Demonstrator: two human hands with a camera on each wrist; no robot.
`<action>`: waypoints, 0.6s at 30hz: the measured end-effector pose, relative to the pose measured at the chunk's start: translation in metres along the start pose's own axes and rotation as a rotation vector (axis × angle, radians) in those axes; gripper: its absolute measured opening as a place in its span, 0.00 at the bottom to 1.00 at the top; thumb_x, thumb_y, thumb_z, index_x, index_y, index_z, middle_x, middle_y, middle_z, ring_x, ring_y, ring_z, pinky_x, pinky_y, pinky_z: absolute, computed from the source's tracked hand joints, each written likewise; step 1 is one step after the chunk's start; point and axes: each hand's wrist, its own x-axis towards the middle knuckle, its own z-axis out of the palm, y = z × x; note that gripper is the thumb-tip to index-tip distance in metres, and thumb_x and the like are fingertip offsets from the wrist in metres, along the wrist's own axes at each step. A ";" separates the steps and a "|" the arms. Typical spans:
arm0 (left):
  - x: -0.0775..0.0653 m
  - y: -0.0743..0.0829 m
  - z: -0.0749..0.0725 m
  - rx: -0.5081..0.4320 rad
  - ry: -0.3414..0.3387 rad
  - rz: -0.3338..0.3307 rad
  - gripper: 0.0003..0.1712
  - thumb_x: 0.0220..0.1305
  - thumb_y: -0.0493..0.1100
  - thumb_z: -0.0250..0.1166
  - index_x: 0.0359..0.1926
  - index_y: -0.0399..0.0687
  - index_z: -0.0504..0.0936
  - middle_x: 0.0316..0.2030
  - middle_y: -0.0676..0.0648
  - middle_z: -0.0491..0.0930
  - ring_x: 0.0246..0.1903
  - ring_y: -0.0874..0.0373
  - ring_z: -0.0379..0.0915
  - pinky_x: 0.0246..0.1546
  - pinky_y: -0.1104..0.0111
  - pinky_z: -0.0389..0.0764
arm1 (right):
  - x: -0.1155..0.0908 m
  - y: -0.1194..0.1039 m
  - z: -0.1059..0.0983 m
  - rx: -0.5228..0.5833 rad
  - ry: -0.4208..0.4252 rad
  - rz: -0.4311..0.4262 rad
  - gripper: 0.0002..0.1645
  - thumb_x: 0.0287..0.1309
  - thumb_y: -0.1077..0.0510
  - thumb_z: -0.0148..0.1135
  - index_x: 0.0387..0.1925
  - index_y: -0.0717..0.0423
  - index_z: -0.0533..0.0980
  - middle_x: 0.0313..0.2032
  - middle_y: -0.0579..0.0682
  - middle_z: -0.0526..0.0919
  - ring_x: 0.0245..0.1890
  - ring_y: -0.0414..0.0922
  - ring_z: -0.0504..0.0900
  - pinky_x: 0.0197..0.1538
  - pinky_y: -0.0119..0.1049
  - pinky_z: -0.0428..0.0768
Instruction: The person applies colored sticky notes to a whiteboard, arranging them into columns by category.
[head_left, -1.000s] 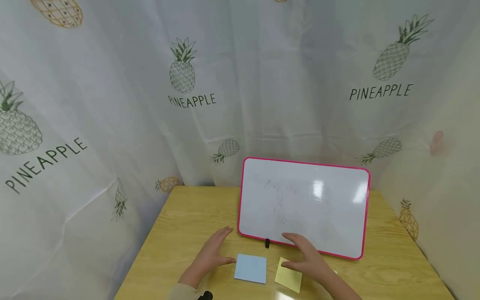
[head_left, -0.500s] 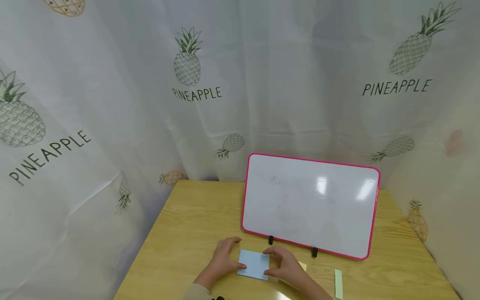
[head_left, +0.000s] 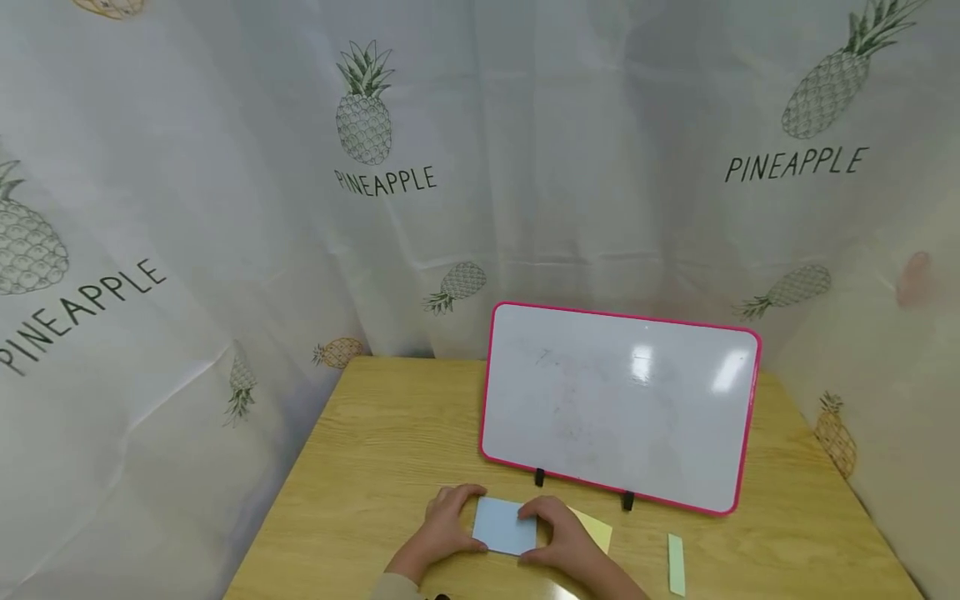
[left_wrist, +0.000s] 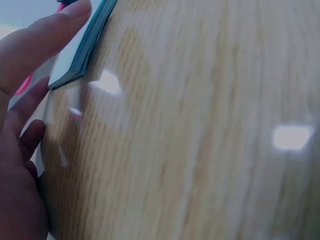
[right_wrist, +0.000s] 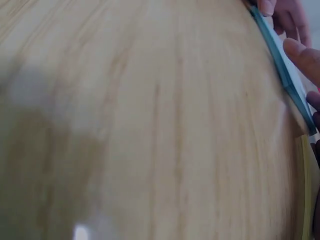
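A light-blue sticky note pad [head_left: 498, 527] lies on the wooden table, between both hands. My left hand [head_left: 444, 527] grips its left side, thumb at the near corner and fingers at the far one. My right hand [head_left: 561, 540] holds the right side in the same way, with its fingertips on the edge. In the left wrist view the pad [left_wrist: 80, 62] shows its layered edge under the left thumb. The right wrist view has the pad [right_wrist: 284, 62] at upper right, with fingers of both hands at it. A yellow sticky note pad [head_left: 597, 528] is partly hidden behind the right hand.
A whiteboard [head_left: 615, 400] with a pink frame stands tilted at the back, on black feet [head_left: 627, 501]. To the right lies a pale green strip pad [head_left: 677, 565]. A pineapple-print curtain [head_left: 555, 167] surrounds the wooden table [head_left: 397, 425].
My right hand has moved left from above the yellow pad to the blue pad's right edge. The left hand has closed in on the left edge. The head view has shifted slightly.
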 end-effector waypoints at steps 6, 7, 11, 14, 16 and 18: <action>-0.001 0.004 -0.006 -0.012 -0.033 0.055 0.44 0.37 0.53 0.82 0.58 0.62 0.73 0.56 0.61 0.72 0.56 0.55 0.59 0.52 0.54 0.58 | 0.001 0.002 0.002 -0.101 0.019 -0.096 0.32 0.37 0.48 0.81 0.46 0.49 0.78 0.47 0.45 0.80 0.48 0.43 0.75 0.53 0.37 0.73; -0.001 0.004 -0.006 -0.011 -0.035 0.068 0.43 0.37 0.53 0.82 0.58 0.62 0.73 0.56 0.61 0.72 0.56 0.55 0.60 0.52 0.54 0.58 | 0.002 0.002 0.002 -0.111 0.021 -0.100 0.32 0.36 0.48 0.81 0.46 0.49 0.78 0.47 0.45 0.80 0.48 0.43 0.75 0.53 0.37 0.73; 0.000 0.004 -0.008 -0.010 -0.055 0.092 0.42 0.37 0.53 0.82 0.57 0.64 0.73 0.58 0.62 0.72 0.56 0.55 0.60 0.52 0.53 0.57 | 0.003 0.003 0.001 -0.118 0.022 -0.111 0.31 0.36 0.48 0.81 0.45 0.49 0.79 0.47 0.45 0.80 0.48 0.44 0.75 0.53 0.38 0.73; 0.001 0.001 -0.008 -0.034 -0.075 0.067 0.41 0.39 0.53 0.81 0.57 0.66 0.73 0.58 0.62 0.72 0.57 0.54 0.60 0.54 0.52 0.56 | 0.003 0.003 0.001 -0.108 0.015 -0.113 0.31 0.37 0.47 0.81 0.45 0.50 0.79 0.46 0.46 0.80 0.48 0.44 0.75 0.52 0.39 0.74; 0.001 0.000 -0.008 -0.052 -0.085 0.050 0.39 0.42 0.54 0.80 0.57 0.66 0.73 0.58 0.62 0.72 0.57 0.54 0.59 0.55 0.50 0.55 | 0.003 0.003 0.001 -0.092 0.007 -0.098 0.31 0.38 0.47 0.81 0.45 0.50 0.79 0.46 0.45 0.80 0.48 0.43 0.75 0.52 0.38 0.74; 0.000 0.000 -0.010 -0.090 -0.092 0.028 0.36 0.44 0.54 0.79 0.57 0.65 0.74 0.57 0.62 0.73 0.58 0.54 0.59 0.57 0.48 0.54 | 0.003 0.004 0.000 -0.061 -0.010 -0.053 0.30 0.39 0.46 0.80 0.45 0.50 0.79 0.46 0.45 0.80 0.48 0.43 0.75 0.53 0.37 0.73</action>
